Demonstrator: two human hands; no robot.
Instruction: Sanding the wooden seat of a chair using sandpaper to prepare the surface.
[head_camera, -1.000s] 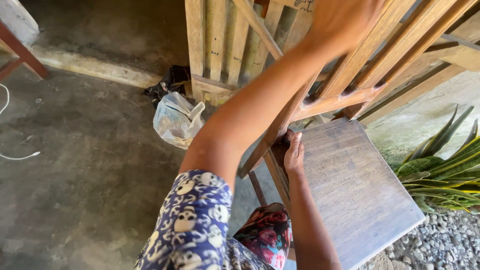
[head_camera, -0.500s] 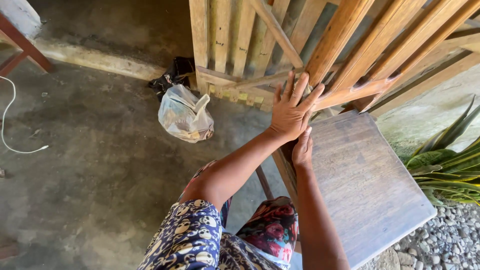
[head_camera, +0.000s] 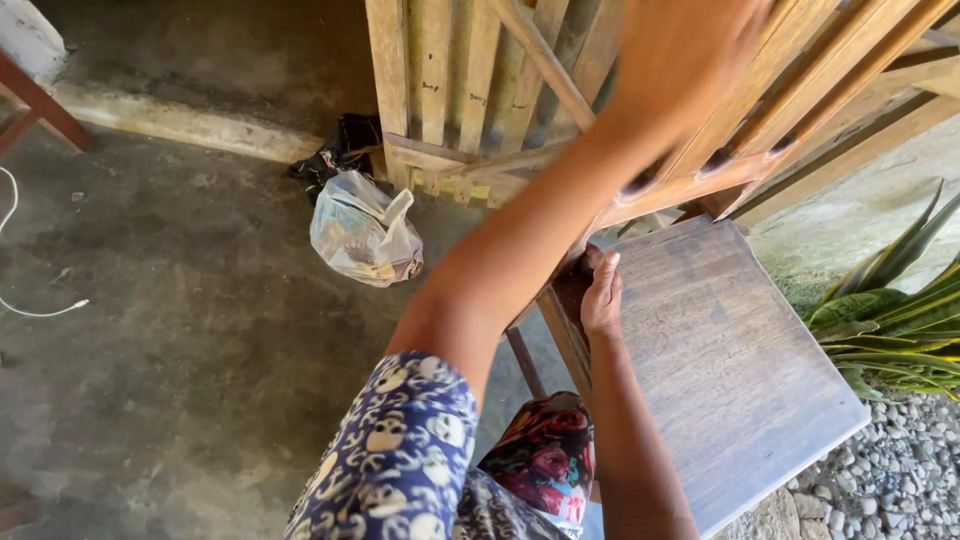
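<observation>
Closest to the camera was the blue patterned sleeve (head_camera: 395, 450) on the left arm, with a bit of red floral cloth (head_camera: 545, 460) just beside it, lower down. From there the right forearm ran up to the right hand (head_camera: 602, 295), which lay flat on the near left edge of the grey wooden bench (head_camera: 730, 370). The fingers were extended and together, pressed against the wood, palm down as far as I could make out. It wasn't wrapped around anything.

The bench top slanted away to the right and down in view, its long axis running roughly from the hand toward the gravel (head_camera: 880, 480) in the corner. So the right hand was the one actually on it, at the end nearest the body.

The left arm crossed over all of that, reaching up and away. The left hand (head_camera: 690, 50) was blurred near the top of the frame, up against the slanted wooden slats (head_camera: 760, 110) that leaned over the far end of the bench. I couldn't tell whether it was gripping a slat or just pushing on it, too smeared.

Further out, a tied plastic bag (head_camera: 362, 235) sat on the concrete floor (head_camera: 170, 330), near the foot of an upright slatted panel (head_camera: 450, 90), with a black bundle (head_camera: 340, 150) just behind it. Green spiky leaves (head_camera: 890, 320) poked in from the right, and a white cable (head_camera: 30, 305) lay well off to the left.
</observation>
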